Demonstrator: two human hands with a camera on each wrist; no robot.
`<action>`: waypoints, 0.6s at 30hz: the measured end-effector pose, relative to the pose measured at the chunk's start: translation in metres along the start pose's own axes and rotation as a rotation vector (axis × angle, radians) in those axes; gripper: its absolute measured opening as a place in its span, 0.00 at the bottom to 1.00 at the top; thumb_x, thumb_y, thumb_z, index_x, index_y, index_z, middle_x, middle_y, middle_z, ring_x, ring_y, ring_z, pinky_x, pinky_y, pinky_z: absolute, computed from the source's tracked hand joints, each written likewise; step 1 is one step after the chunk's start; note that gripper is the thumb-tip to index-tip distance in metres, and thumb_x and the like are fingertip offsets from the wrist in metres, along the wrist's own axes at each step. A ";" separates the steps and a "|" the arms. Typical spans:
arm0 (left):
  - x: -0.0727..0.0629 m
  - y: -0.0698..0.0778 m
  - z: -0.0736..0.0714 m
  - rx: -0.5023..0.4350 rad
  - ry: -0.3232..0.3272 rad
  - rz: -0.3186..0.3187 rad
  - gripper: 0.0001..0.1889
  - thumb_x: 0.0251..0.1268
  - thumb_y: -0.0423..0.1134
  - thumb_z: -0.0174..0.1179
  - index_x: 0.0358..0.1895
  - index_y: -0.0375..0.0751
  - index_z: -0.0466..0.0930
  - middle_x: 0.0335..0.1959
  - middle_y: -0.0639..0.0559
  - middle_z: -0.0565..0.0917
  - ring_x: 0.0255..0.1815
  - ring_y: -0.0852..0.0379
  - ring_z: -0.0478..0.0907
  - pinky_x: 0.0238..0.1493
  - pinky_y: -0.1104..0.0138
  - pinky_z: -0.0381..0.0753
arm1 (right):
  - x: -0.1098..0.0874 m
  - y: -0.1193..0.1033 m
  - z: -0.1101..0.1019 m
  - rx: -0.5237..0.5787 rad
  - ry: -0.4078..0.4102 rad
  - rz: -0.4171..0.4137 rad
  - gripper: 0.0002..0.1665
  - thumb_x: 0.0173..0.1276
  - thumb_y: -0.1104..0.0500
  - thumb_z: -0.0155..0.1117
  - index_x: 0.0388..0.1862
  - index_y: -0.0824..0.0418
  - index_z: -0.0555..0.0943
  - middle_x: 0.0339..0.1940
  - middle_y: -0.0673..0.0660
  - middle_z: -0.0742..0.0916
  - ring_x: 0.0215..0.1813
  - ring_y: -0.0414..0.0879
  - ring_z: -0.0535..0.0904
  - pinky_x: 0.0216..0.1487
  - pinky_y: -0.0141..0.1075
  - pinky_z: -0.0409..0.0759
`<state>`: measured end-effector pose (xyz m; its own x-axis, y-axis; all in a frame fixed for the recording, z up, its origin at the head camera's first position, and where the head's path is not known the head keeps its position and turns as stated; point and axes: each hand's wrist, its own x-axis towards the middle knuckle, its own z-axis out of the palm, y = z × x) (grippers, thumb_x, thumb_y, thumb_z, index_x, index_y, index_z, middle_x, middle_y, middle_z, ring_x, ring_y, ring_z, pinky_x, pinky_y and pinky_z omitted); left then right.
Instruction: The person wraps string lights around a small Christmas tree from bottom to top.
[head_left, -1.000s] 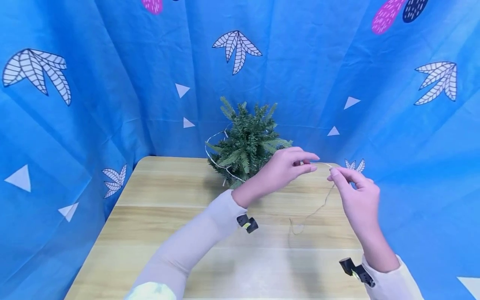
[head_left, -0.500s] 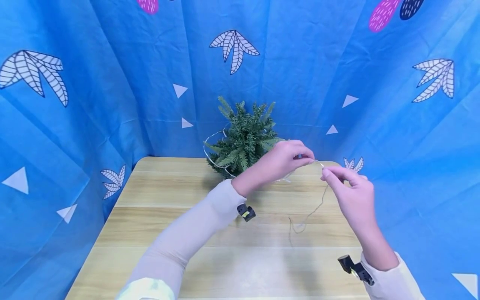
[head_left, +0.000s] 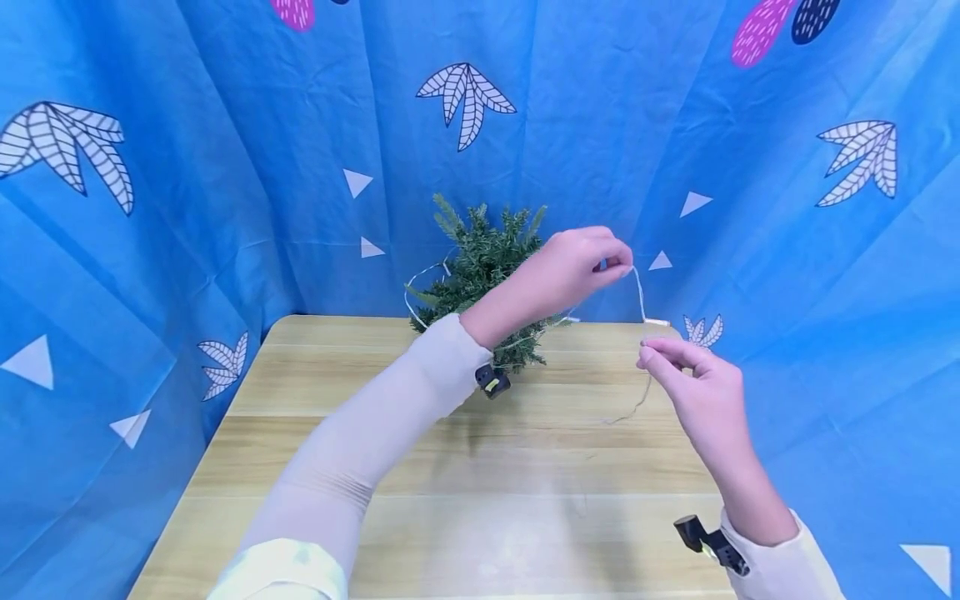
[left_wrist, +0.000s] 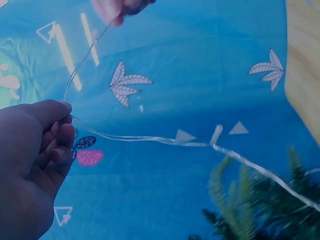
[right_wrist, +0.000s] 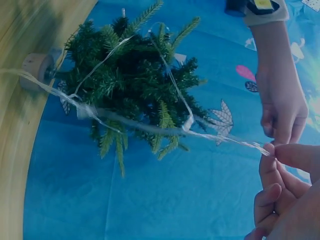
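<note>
A small artificial Christmas tree [head_left: 476, 250] stands toward the table's back, partly covered by the left arm. A clear-wired string of fairy lights [left_wrist: 150, 139] runs around its branches and out to both hands. My left hand [head_left: 581, 262] is raised to the right of the tree and pinches the wire between thumb and fingertips. Lower and farther right, my right hand [head_left: 701, 387] pinches the same string with thumb and index finger. Between them the wire is stretched, and a loose tail hangs below the right hand. In the right wrist view the tree's round wooden base [right_wrist: 37, 70] shows.
The pale wooden table [head_left: 315, 467] reaches under both arms. Blue patterned curtain [head_left: 600, 108] hangs close behind it and along both sides. Small black cameras [head_left: 492, 381] are strapped on the wrists.
My left hand has closed its fingertips on the wire and risen, drawing the string up. The right hand has shifted slightly left, still pinching it. The hanging tail has lifted.
</note>
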<state>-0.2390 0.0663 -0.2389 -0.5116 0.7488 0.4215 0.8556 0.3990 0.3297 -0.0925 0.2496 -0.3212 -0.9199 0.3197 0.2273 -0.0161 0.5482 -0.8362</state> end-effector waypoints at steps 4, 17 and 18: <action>0.012 -0.005 -0.014 -0.037 0.033 -0.051 0.10 0.77 0.44 0.56 0.48 0.49 0.85 0.44 0.59 0.83 0.43 0.67 0.76 0.47 0.79 0.73 | -0.001 0.003 0.002 -0.001 0.030 -0.012 0.18 0.69 0.41 0.68 0.48 0.51 0.89 0.32 0.40 0.89 0.35 0.41 0.74 0.29 0.35 0.67; 0.031 -0.043 -0.016 -0.402 0.171 -0.252 0.08 0.73 0.45 0.61 0.45 0.50 0.87 0.39 0.55 0.86 0.36 0.60 0.80 0.40 0.71 0.79 | 0.000 0.011 0.006 0.016 0.075 -0.058 0.14 0.70 0.45 0.69 0.45 0.52 0.90 0.31 0.39 0.88 0.35 0.39 0.74 0.30 0.34 0.67; 0.032 -0.046 -0.015 -0.432 0.181 -0.269 0.07 0.73 0.45 0.62 0.45 0.50 0.87 0.37 0.54 0.86 0.35 0.59 0.81 0.38 0.70 0.79 | 0.000 0.011 0.006 0.017 0.075 -0.056 0.14 0.70 0.45 0.69 0.46 0.52 0.90 0.31 0.38 0.88 0.35 0.38 0.74 0.31 0.33 0.67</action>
<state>-0.2957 0.0639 -0.2279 -0.7462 0.5319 0.4002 0.6017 0.2819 0.7473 -0.0949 0.2511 -0.3335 -0.8855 0.3459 0.3103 -0.0743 0.5537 -0.8294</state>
